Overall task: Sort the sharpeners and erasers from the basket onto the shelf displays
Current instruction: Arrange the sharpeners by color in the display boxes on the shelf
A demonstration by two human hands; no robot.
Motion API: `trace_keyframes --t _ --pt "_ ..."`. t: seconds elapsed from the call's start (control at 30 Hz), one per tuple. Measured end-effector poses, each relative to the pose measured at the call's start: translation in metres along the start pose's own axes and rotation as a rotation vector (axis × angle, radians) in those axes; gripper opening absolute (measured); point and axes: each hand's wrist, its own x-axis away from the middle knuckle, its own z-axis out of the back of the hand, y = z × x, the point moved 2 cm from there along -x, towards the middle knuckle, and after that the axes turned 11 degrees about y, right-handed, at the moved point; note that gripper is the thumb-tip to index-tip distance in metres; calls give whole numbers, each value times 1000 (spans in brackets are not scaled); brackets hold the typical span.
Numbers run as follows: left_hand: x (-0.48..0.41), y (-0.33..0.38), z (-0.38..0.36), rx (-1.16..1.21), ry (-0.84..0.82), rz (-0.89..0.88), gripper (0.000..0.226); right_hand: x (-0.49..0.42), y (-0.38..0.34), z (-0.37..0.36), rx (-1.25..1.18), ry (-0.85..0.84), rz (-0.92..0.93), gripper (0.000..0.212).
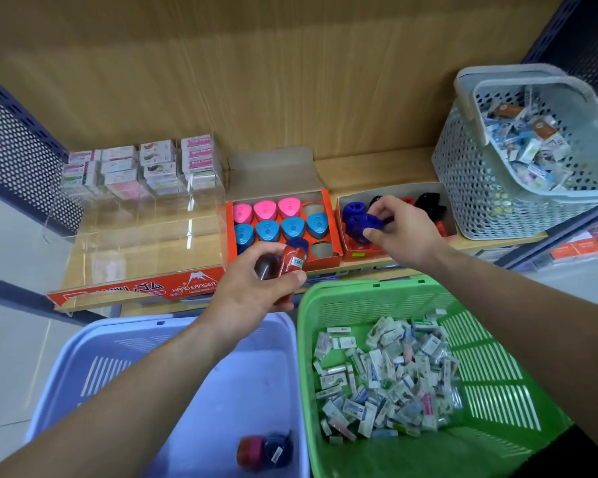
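My left hand [256, 291] grips a red sharpener [290, 262] with a barcode sticker, just in front of the orange tray [328, 215] of pink and blue sharpeners. My right hand [403, 232] pinches a dark blue sharpener [359, 225] inside the cardboard box [390, 189] that holds blue, black and red ones. Below, the lilac basket [118, 346] holds two sharpeners, one red [251, 450] and one blue [278, 450]. The green basket [497, 374] holds several wrapped erasers [384, 374].
A clear acrylic display [145, 229] with stacked eraser boxes [142, 167] stands at the shelf's left. A grey perforated basket [477, 188] of mixed small packs sits at the shelf's right end. Perforated metal uprights frame both sides.
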Motion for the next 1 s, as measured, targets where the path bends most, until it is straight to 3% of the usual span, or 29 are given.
trace_keyframes --t 0.23,0.6,0.77,0.87,1.0 --pt "-6 -1 2 5 19 13 33 -1 4 -11 210 10 143 32" --pt "-4 4 2 -6 48 -16 34 2 3 -6 275 97 228 18" --pt "0 7 2 -9 45 -33 32 2 8 -11 348 45 284 15" --pt "2 10 0 -6 44 -41 31 2 7 -6 370 0 247 24" --pt "3 14 -10 13 42 -55 31 10 -14 10 117 -25 227 16"
